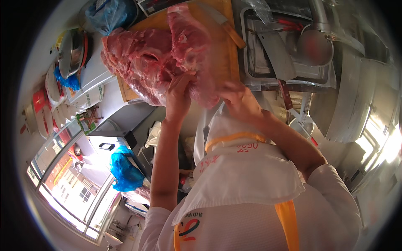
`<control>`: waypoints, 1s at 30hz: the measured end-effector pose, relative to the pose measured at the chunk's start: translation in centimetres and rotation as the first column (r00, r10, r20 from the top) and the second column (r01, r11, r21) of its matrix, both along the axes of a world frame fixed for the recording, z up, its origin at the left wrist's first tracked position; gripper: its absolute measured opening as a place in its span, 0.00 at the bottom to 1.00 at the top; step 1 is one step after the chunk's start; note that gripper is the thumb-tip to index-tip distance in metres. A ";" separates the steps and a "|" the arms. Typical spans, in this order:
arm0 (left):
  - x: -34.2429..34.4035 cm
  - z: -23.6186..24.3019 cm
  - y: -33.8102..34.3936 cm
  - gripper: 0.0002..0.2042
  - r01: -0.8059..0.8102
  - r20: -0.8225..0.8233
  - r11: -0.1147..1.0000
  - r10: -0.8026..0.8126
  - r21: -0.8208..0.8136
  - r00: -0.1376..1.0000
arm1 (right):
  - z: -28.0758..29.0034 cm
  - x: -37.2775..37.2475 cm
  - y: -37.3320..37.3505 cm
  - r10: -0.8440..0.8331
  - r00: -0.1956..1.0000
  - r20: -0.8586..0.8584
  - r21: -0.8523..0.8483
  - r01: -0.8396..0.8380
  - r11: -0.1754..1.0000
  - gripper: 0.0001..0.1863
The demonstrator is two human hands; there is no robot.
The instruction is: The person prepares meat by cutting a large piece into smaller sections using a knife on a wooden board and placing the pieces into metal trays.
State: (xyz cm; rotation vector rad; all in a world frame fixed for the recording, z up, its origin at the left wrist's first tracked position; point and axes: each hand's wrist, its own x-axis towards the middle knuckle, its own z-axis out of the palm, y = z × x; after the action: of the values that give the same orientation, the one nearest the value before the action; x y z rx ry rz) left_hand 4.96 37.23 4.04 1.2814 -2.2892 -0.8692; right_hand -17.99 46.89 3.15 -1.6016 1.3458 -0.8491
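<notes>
A large piece of raw pink meat [142,62] lies on a yellow cutting board [226,62]. My left hand [178,94] is closed on its near part, fingertips pressed into the flesh. My right hand [238,100], somewhat blurred, is beside the meat’s right end with its fingers curled; what they hold, if anything, is hard to make out. A knife with a wooden handle [234,35] lies at the board’s upper right. A white apron [238,175] with orange straps covers my front.
Right: steel tray [249,67], cleaver [274,54], steel bowl [316,48]. Upper left: bag-covered container [106,14], lidded pan [69,52]. Lower left: blue plastic bag [125,169] by a dark appliance [117,131], and a window [67,180].
</notes>
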 end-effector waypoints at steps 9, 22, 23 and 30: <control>1.3 1.4 7.5 0.11 -0.322 0.106 0.932 0.307 0.169 0.946 | -0.5 0.7 1.8 0.103 0.987 -0.125 0.057 -0.097 0.994 0.19; 1.4 -6.1 10.4 0.28 0.255 -0.428 0.344 0.747 0.904 0.508 | -2.2 4.5 2.4 -0.200 0.950 -0.239 -0.278 0.131 0.952 0.16; 1.7 -6.0 10.6 0.28 0.355 -0.438 0.298 0.787 0.886 0.434 | -1.7 4.1 3.1 -0.158 0.954 -0.256 -0.185 0.112 0.976 0.16; 2.7 -5.5 11.6 0.29 0.450 -0.453 0.322 0.864 0.833 0.221 | 1.6 5.6 2.1 -0.235 0.957 -0.171 -0.185 0.203 0.961 0.17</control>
State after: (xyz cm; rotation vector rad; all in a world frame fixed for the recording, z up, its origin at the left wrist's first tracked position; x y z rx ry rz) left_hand 7.62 48.82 -1.41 0.8212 -0.2109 -2.1694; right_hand -12.39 48.98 4.72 -1.7180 1.6509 -0.9813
